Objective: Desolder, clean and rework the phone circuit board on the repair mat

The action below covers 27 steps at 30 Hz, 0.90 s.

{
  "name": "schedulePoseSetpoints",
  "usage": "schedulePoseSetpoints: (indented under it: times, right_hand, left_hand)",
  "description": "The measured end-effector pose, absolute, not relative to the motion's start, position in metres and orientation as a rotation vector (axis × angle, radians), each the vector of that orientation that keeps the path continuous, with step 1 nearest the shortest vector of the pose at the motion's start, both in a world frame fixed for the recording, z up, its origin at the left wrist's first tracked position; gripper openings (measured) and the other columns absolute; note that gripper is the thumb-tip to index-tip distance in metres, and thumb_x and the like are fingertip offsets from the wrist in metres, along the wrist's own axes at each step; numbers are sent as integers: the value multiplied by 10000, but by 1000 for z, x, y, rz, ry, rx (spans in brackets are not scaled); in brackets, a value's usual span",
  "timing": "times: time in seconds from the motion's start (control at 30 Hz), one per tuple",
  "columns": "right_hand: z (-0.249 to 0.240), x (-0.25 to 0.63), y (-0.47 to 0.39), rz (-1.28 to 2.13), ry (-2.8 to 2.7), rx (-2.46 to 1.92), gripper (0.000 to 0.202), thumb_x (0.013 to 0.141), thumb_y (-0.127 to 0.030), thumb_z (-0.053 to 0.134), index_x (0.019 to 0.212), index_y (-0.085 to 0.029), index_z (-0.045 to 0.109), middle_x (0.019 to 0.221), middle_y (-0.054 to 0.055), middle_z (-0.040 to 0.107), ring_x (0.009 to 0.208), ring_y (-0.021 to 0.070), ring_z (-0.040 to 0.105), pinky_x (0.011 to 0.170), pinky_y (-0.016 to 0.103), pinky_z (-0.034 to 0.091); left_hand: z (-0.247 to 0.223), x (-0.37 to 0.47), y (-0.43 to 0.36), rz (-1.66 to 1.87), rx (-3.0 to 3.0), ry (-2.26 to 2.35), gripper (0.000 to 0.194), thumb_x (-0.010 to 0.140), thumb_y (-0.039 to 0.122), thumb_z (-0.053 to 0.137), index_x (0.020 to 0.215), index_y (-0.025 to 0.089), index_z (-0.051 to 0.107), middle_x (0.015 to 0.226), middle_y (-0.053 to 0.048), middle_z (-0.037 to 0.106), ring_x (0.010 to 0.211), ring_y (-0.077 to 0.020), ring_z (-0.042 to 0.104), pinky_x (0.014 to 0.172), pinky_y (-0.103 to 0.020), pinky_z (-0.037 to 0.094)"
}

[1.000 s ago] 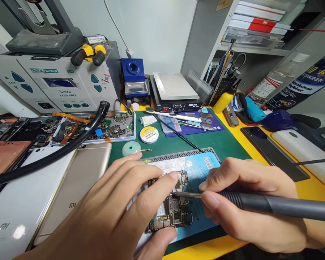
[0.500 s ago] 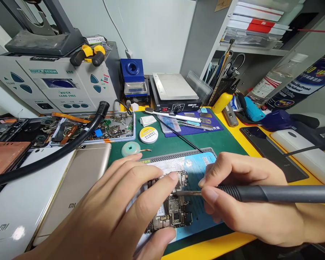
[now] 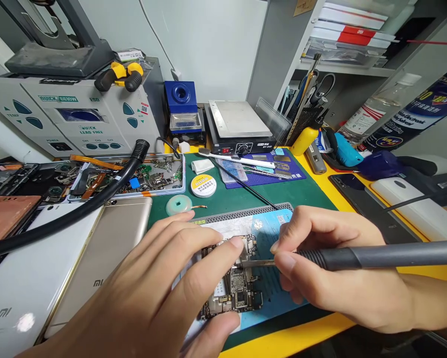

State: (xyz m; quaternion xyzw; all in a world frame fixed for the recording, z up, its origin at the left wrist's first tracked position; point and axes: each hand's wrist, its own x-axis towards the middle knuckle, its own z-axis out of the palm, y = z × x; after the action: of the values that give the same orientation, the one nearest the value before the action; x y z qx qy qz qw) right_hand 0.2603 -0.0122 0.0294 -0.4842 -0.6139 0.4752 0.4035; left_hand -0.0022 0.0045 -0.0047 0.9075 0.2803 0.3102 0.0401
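Observation:
A phone circuit board point(image 3: 240, 286) lies on a blue-and-white printed mat point(image 3: 271, 293). My left hand point(image 3: 171, 278) covers its left side, the index fingertip on top and the thumb at the near edge, keeping the board between them. In my right hand point(image 3: 331, 268), a dark grey pen-shaped tool with a thin metal blade point(image 3: 361, 256) is pinched between thumb and fingers. Its tip touches, or nearly touches, the board's upper middle beside my left index finger. What lies right under the tip is too small to make out.
Beyond the mat are a green tape roll point(image 3: 178, 204), a round tin point(image 3: 204, 185) and a toothbrush-like brush point(image 3: 241, 160). A heating plate point(image 3: 241, 119) stands behind. Phones point(image 3: 107, 258) and a black hose point(image 3: 77, 214) occupy the left; a power bank-like white block point(image 3: 413, 209) sits right.
The tool's handle end has risen slightly, and my right hand has shifted a little left and up. The blade tip stays at about the same spot; my left hand keeps its place.

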Motion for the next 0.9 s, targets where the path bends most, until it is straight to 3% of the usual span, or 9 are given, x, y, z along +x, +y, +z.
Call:
schedulePoseSetpoints:
  times: [0.3, 0.47, 0.6, 0.67, 0.9]
  right_hand:
    - [25, 265, -18, 1131, -1587, -1191, 241, 902, -91, 789, 775, -234, 642, 603, -54, 666, 441, 96, 576, 412, 181, 452]
    - [20, 265, -23, 710, -1795, -1149, 242, 857, -87, 820, 834, -264, 657, 608, -69, 672, 416, 84, 533, 399, 204, 406]
    - [18, 267, -32, 469, -2039, -1001, 316, 850, -69, 835, 1045, -279, 701, 762, -11, 780, 582, 168, 728, 566, 295, 596]
    - [16, 268, -37, 414, -2138, -952, 375, 855, -25, 830, 1132, -252, 719, 788, 5, 786, 631, 187, 759, 631, 322, 636]
    - [7, 268, -42, 359, -2089, -939, 307, 927, -66, 813, 1135, -266, 710, 740, -24, 714, 594, 177, 708, 581, 318, 594]
  left_hand:
    - [-6, -3, 5, 934, 2782, 853, 384, 1115, 217, 652, 1495, 198, 600, 1419, -58, 678, 1481, -212, 570, 1424, -397, 333]
    - [-10, -4, 9, 1001, 2815, 787, 380, 1117, 240, 640, 1493, 193, 610, 1399, -61, 685, 1418, -213, 601, 1415, -387, 344]
    - [-17, -8, 8, 992, 2808, 809, 450, 1079, 232, 660, 1524, 204, 602, 1445, -70, 685, 1481, -265, 579, 1407, -430, 353]
    - [-18, -10, 7, 961, 2798, 840, 496, 1064, 222, 672, 1553, 213, 589, 1498, -79, 668, 1530, -298, 553, 1395, -457, 370]
    - [-15, -7, 9, 1002, 2779, 769, 440, 1093, 237, 653, 1530, 207, 606, 1396, -61, 708, 1428, -252, 612, 1409, -434, 368]
